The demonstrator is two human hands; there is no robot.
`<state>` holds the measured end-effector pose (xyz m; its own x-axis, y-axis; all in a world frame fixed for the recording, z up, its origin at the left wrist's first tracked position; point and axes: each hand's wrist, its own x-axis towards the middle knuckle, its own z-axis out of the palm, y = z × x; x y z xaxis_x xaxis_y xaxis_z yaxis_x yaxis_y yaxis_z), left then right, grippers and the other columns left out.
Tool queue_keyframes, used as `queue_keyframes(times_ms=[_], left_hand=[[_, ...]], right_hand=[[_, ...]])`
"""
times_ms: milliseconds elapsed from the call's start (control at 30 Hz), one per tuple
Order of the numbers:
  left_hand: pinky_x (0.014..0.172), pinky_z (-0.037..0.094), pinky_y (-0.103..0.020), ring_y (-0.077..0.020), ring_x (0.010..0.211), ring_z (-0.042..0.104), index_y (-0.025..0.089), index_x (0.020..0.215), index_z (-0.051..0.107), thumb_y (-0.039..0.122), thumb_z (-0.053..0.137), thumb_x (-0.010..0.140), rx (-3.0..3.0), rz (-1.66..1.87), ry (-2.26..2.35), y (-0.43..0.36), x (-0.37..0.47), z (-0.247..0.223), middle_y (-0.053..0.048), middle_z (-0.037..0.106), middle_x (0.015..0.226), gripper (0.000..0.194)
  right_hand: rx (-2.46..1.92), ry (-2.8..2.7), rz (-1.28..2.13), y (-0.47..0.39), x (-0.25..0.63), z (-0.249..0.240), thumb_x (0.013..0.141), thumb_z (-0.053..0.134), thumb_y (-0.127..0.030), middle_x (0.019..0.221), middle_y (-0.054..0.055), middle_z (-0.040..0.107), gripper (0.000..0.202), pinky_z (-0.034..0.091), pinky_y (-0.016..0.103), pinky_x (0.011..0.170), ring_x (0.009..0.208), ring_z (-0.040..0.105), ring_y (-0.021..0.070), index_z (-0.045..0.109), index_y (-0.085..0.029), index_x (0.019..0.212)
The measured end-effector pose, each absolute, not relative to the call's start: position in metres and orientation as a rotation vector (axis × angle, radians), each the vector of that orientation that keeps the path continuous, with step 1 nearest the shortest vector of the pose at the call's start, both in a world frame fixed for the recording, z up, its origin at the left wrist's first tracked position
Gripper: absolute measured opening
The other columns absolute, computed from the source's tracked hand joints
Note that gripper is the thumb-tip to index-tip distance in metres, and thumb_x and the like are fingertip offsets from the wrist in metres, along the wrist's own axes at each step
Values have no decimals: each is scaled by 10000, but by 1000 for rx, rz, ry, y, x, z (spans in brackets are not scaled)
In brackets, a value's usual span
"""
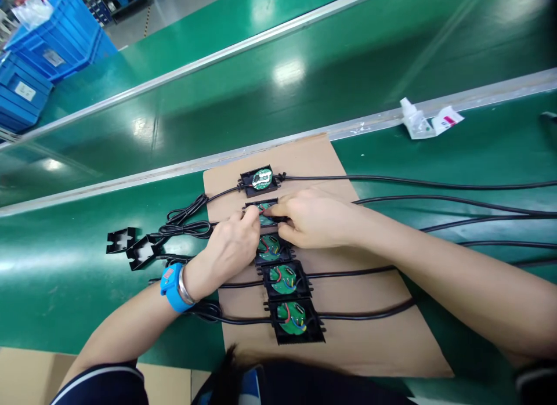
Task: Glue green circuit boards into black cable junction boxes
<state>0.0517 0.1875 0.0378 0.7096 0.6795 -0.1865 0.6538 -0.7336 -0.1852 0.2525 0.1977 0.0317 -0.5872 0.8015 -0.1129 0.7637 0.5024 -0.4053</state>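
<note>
My left hand [237,237] and my right hand [307,216] meet over a black plastic housing [281,203] with a round green circuit board [266,219] in it, second from the far end of a row. Left thumb and index finger are pinched together at the board's left side, near a red wire. The right index finger presses on the board from the right, its thumb lower down and other fingers curled. My fingers cover much of this housing. Closer to me sit several like housings with wired boards [284,279]; one with a white patch on its board [262,179] lies beyond.
Brown cardboard [348,347] lies under the row on a green bench. Black cables [413,180] run right; coiled cables [187,228] lie left, beside two black covers [120,241]. A small white bottle [415,120] is at the back right, blue crates [56,48] far left.
</note>
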Motion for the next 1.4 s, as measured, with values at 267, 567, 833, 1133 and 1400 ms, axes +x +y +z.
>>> queue_keyframes(times_ms=[267, 567, 833, 1133, 1400], left_hand=[[747, 542, -341, -228, 922, 642, 118, 1197, 640, 143, 498, 933, -2938, 78, -1072, 200, 43, 46, -109, 665, 1092, 301], [859, 435, -371, -193, 968, 645, 137, 986, 650, 96, 436, 957, -3108, 2, -829, 211, 41, 29, -89, 684, 1191, 220], [881, 504, -330, -187, 1018, 652, 141, 966, 663, 123, 476, 957, -3235, -193, -821, 214, 38, 23, -89, 666, 1257, 188], [851, 548, -342, -211, 931, 658, 128, 1191, 604, 101, 477, 920, -3243, -52, -890, 214, 43, 28, -78, 702, 1027, 301], [760, 550, -381, -255, 896, 647, 97, 1078, 673, 98, 476, 868, -3088, 60, -974, 203, 60, 33, -121, 659, 1026, 287]], right_hand=[[-1467, -2452, 863, 196, 265, 33, 759, 551, -206, 856, 62, 688, 349, 426, 296, 639, 738, 627, 201, 570, -147, 1103], [-1386, -2529, 701, 193, 279, 34, 907, 452, -211, 798, 46, 699, 204, 445, 309, 700, 716, 621, 176, 629, -181, 811], [-1154, -2420, 368, 203, 276, 2, 969, 394, -197, 913, 108, 697, 255, 504, 306, 744, 821, 638, 191, 639, -139, 927], [-1204, -2625, 165, 202, 273, 5, 932, 393, -144, 774, 78, 648, 251, 417, 313, 643, 714, 586, 187, 620, -159, 825], [-1243, -2775, 39, 197, 263, 0, 945, 371, -89, 859, 121, 666, 292, 284, 328, 579, 691, 530, 187, 657, -124, 897]])
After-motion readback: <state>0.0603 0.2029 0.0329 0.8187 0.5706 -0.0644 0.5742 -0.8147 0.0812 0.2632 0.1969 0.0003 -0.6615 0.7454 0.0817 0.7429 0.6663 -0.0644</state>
